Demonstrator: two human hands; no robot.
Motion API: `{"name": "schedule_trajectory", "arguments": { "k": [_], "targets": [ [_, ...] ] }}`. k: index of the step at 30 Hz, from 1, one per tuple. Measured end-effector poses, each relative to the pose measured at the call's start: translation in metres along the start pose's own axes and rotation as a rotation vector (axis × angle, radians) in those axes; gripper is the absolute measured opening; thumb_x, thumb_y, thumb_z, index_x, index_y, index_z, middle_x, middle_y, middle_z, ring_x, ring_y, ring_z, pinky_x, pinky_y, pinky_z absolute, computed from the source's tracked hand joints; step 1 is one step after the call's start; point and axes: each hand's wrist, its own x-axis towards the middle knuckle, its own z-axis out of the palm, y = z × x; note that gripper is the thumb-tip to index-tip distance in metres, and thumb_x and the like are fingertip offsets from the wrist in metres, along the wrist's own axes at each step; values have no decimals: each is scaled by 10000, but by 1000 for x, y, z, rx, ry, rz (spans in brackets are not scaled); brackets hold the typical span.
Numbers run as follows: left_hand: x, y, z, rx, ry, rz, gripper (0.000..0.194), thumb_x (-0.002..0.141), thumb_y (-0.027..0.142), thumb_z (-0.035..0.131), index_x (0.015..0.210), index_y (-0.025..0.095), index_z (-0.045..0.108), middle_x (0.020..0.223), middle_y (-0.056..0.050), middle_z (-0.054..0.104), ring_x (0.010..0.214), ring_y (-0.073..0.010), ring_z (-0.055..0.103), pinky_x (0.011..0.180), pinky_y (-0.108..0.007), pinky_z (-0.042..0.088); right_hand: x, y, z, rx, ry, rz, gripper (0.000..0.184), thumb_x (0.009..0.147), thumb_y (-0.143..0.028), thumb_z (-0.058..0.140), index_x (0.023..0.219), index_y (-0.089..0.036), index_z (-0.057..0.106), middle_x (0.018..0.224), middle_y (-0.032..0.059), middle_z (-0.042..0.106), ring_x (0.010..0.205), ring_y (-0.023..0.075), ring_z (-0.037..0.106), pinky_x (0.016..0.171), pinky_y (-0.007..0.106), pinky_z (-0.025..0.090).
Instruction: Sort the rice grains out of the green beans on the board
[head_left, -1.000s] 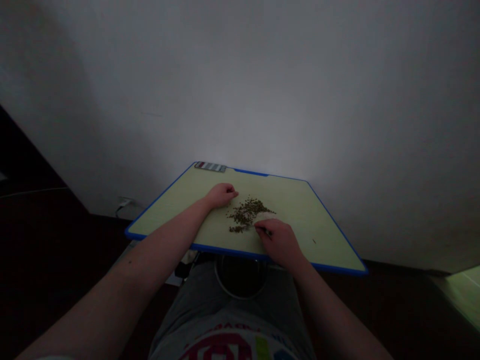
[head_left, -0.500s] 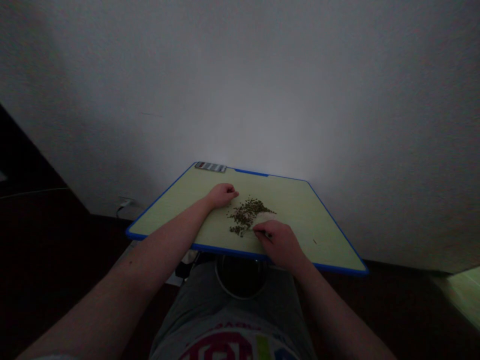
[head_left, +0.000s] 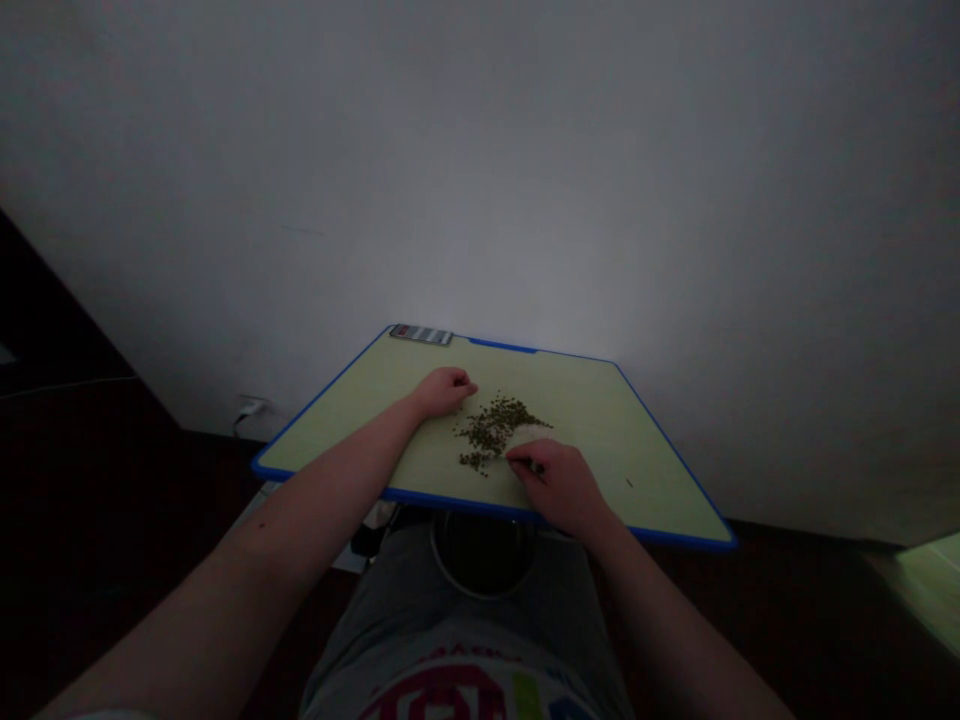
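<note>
A loose pile of small dark brown-green grains (head_left: pixel 491 428), perhaps seeds or beans, is spread over a pale yellow-green tabletop (head_left: pixel 585 400) with a blue rim. On the table to the left of the pile rests my left hand (head_left: pixel 444 391), its fingers curled in; whether anything is inside them is hidden. At the pile's near right side, my right hand (head_left: pixel 556 482) is closed in a pinch on a thin, slender tool (head_left: pixel 501 458). Its tip points left at the nearest grains. The tool is too small and dark to name.
A phone (head_left: pixel 421 335) with a lit screen lies at the table's far left corner. Below the near edge, a round dark pot or bowl (head_left: pixel 484 555) sits between the legs. The wall (head_left: pixel 525 200) stands behind the table. A small dark sliver (head_left: pixel 629 483) lies on the right.
The right hand and the thin tool have shifted very slightly at the pile's near edge. The left hand stays in place.
</note>
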Motion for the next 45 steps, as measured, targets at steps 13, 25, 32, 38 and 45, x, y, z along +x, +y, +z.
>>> {"name": "schedule_trajectory", "arguments": {
  "k": [13,25,32,38,45],
  "targets": [
    [1,-2,0,22,12,11,318,717,452,484,644,159,582,566,9,514,557,-111,433,534,-244,306,-4,-6,-1,-2,-14,-28,189,785,-182,519,900,-211,666,854,22,685,794,168,606,735,278,443],
    [2,-7,3,-1,5,4,327,711,466,483,665,159,586,582,9,526,561,-111,443,529,-241,311,-8,5,-6,-46,75,75,189,777,-194,503,875,-216,663,819,23,681,744,166,603,704,282,442],
    [1,-7,2,9,18,20,328,712,466,485,652,160,585,579,9,521,558,-107,435,529,-241,306,-9,12,-8,-53,93,92,184,771,-205,503,864,-213,662,808,23,678,740,164,601,693,278,442],
    [0,-6,3,-7,18,12,324,712,465,487,650,164,588,560,13,520,559,-113,442,534,-246,317,-4,13,-6,-56,49,61,188,770,-201,506,866,-217,667,828,26,682,751,169,606,694,282,446],
    [1,-5,2,-8,15,9,307,705,446,492,642,159,584,554,12,507,549,-110,435,521,-244,312,-9,10,-9,-26,18,48,194,770,-191,511,877,-223,670,840,18,687,772,169,615,717,287,450]
  ]
}}
